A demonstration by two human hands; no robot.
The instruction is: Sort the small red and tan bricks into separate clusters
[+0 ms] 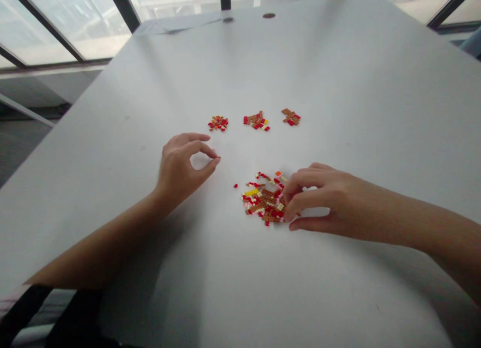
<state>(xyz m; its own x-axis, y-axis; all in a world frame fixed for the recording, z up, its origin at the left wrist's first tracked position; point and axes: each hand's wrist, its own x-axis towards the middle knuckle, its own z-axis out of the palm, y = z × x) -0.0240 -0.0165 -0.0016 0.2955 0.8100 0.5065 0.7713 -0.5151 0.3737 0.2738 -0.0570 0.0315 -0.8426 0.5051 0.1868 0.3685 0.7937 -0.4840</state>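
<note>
A loose pile of small toy bricks [265, 205] in red, brown, yellow, cream and pink lies on the white table. My right hand [315, 197] is at the pile's right edge, fingers curled and thumb close to the index finger. What sits between those fingertips, if anything, is hidden. To the left of the pile, my left hand [186, 162] hovers over the table, thumb and index finger pinched on a tiny brick [219, 158], too small to make out well.
Three small brick groups lie beyond my hands: a left cluster [218, 123], a middle one [256, 121] and a right one [291, 117]. A single red brick [235, 186] sits left of the pile. Two round inserts [268, 16] mark the table's [338, 77] far end, near windows.
</note>
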